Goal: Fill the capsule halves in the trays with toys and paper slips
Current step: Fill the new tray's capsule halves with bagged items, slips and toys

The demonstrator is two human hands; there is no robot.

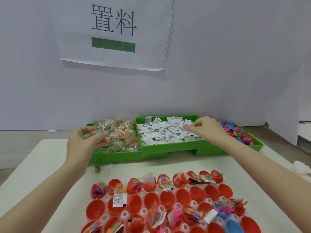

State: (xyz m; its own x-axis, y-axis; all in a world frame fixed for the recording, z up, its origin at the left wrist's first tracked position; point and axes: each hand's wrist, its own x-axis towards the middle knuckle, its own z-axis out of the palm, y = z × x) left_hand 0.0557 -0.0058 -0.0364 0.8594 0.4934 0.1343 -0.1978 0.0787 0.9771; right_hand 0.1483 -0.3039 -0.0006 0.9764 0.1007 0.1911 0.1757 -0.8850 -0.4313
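Note:
Red capsule halves [166, 197] stand in a clear tray [193, 202] near me; the far row and nearest rows hold toys and slips, the middle row is bare. A blue half [233, 227] sits at the right. My left hand [84, 142] reaches into the pile of clear packets of coloured beads [121, 135], fingers curled on a packet. My right hand [205, 127] pinches among the white paper slips [165, 132] in the middle green bin [168, 147]. Rubbery coloured toy figures [235, 132] fill the right bin.
The green bins stand against a white partition bearing a printed sign [114, 31]. One bead packet [96, 169] lies loose on the white mat [42, 165] in front of the left bin. Crumpled white material [301, 167] lies at the right edge.

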